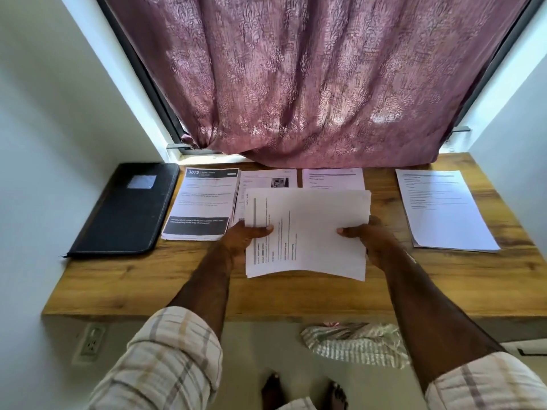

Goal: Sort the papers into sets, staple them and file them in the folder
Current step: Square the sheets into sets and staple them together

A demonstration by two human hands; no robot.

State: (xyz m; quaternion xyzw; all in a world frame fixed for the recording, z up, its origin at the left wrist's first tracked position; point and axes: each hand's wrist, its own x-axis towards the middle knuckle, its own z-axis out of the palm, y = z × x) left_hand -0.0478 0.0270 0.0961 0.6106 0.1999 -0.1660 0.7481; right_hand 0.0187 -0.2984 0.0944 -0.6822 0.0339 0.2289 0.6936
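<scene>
A stack of printed papers is held above the middle of the wooden desk, turned sideways. My left hand grips its left edge with the thumb on top. My right hand grips the right edge the same way. On the desk lie separate sets: one with a dark "3675" header, one with a small photo, a plain text set, and a larger set at the right. A closed black folder lies at the far left. No stapler is in view.
A mauve curtain hangs over the desk's back edge. White walls close in on both sides. Below the desk's front edge are a striped cloth, a wall socket and bare feet on the floor.
</scene>
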